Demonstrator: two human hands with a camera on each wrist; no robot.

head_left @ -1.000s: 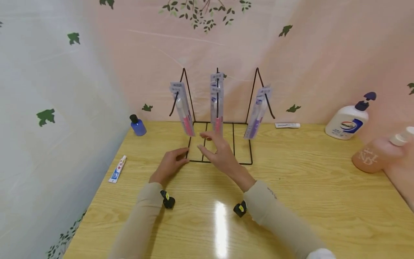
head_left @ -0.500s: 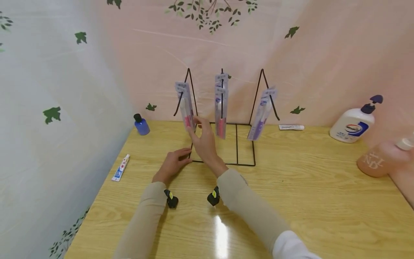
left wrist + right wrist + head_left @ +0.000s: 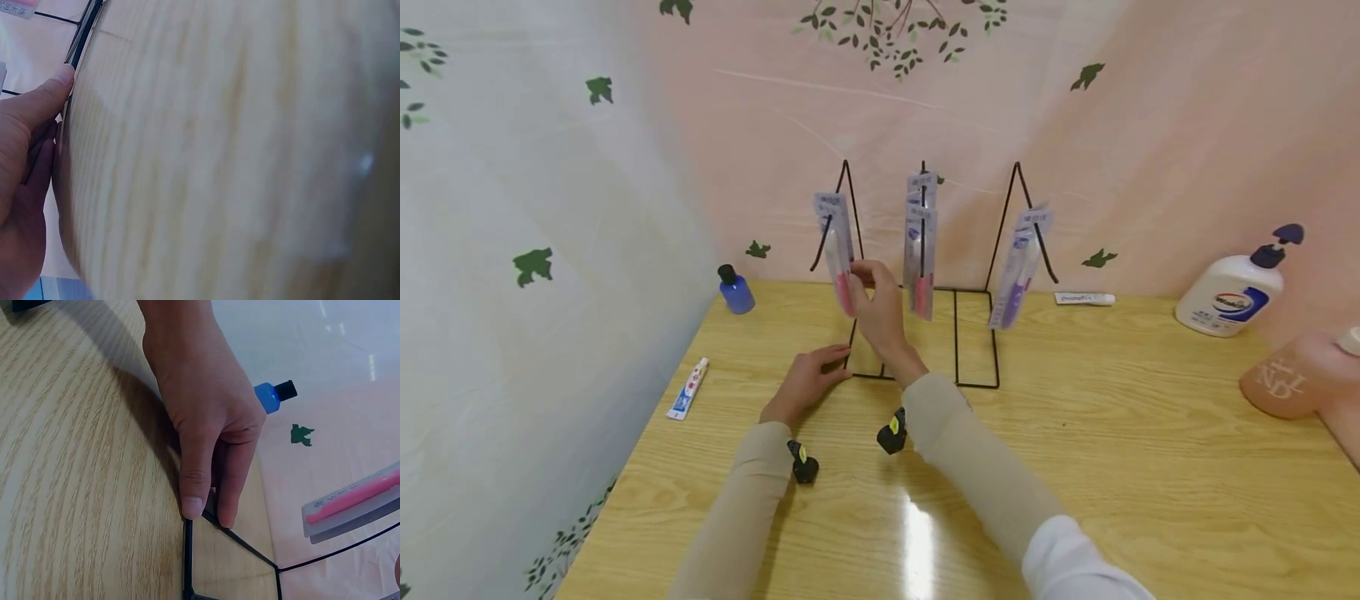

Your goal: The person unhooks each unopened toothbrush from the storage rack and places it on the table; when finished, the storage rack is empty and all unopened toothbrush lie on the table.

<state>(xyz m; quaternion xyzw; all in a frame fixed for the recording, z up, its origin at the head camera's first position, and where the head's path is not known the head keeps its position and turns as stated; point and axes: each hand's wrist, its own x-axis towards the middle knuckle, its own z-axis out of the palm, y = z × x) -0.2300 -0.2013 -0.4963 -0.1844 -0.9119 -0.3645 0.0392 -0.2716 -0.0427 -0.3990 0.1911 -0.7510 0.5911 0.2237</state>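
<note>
A black wire display rack point(image 3: 977, 386) stands against the back cloth, with packaged toothbrushes hanging from its three hooks. My left hand point(image 3: 808, 383) holds the front left corner of its base. In the right wrist view the left thumb point(image 3: 192, 503) lies on the front bar, a finger by the side bar. My right hand point(image 3: 882, 321) is at the left hook, thumb and bent fingers at the right edge of a pink toothbrush pack point(image 3: 841, 271), pinching it. Other packs hang in the middle point(image 3: 921, 258) and at the right, a purple toothbrush pack point(image 3: 1018, 271).
A blue bottle point(image 3: 737, 296) and a toothpaste tube point(image 3: 688, 389) lie left of the rack, the bottle upright. To the right are a white tube point(image 3: 1084, 298), a white pump bottle point(image 3: 1228, 296) and a peach pump bottle point(image 3: 1281, 379) on the wooden table point(image 3: 1112, 483).
My right hand has moved left from the middle toothbrush packs to the left one and its fingers have closed at its edge. The left hand stays at the rack's corner.
</note>
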